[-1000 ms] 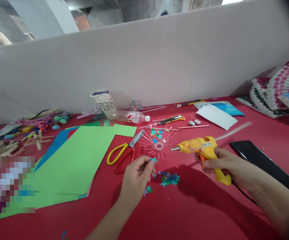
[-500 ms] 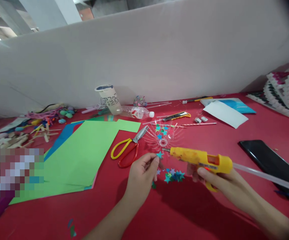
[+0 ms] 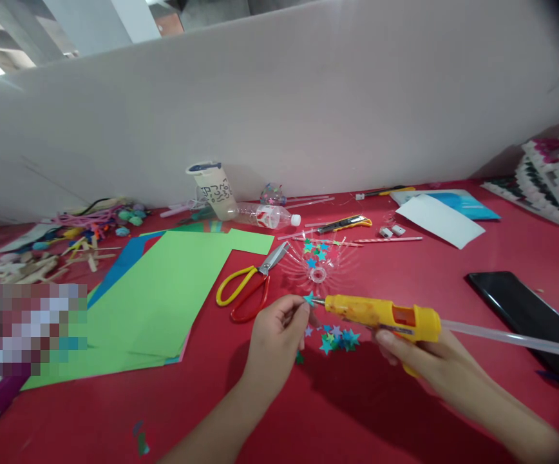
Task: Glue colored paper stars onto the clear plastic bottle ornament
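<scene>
Between thumb and forefinger, my left hand [image 3: 279,328] pinches a small blue paper star [image 3: 309,298]. My right hand [image 3: 412,354] is wrapped round the handle of a yellow glue gun [image 3: 371,310], a clear glue stick [image 3: 506,339] jutting from its back. The gun's metal nozzle is at the star and looks to touch it. Just beyond lies a clear plastic bottle top [image 3: 318,274] cut into spread strips, with several stars [image 3: 321,256] on it. A pile of blue, green and purple stars [image 3: 340,339] lies on the table below the gun.
Scissors [image 3: 250,283] with yellow and red handles lie left of my hands, beside green paper sheets [image 3: 158,296]. Farther back are a plastic bottle [image 3: 265,216], a paper cup [image 3: 213,192] and a box cutter [image 3: 344,223]. A black phone [image 3: 516,309] lies at right.
My right hand has lowered the glue gun slightly and brought its nozzle from above the star down to it. My left hand keeps its pinch on the star, nearly still.
</scene>
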### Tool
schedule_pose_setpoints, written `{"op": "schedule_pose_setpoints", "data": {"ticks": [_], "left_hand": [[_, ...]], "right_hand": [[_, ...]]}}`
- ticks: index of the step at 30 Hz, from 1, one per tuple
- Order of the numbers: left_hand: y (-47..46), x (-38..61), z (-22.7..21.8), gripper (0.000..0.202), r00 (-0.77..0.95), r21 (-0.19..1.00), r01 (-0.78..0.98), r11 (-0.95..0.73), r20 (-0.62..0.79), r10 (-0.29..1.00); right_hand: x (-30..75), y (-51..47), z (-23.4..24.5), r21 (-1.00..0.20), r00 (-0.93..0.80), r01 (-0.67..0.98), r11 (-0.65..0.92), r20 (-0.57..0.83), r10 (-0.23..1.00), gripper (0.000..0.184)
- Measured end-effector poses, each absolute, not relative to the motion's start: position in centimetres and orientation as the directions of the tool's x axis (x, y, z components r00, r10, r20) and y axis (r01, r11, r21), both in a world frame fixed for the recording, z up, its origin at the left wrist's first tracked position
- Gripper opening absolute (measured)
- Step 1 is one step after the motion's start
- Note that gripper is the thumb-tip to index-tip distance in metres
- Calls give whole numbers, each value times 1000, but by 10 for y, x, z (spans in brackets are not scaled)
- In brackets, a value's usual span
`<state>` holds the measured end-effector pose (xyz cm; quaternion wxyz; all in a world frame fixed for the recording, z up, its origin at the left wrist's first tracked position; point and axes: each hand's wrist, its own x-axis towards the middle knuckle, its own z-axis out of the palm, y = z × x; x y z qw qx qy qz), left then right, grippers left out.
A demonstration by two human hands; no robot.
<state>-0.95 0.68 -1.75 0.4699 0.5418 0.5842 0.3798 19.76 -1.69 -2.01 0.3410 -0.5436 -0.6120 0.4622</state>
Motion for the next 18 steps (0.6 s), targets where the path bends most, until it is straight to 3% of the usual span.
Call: {"op": "schedule_pose_setpoints", "data": {"ticks": [18], "left_hand": [[6,-10,-19,21,40,947,305,96,-114,993]], "right_hand": [[197,-18,-20,-905,-155,423,-46,-122,980,38]]}}
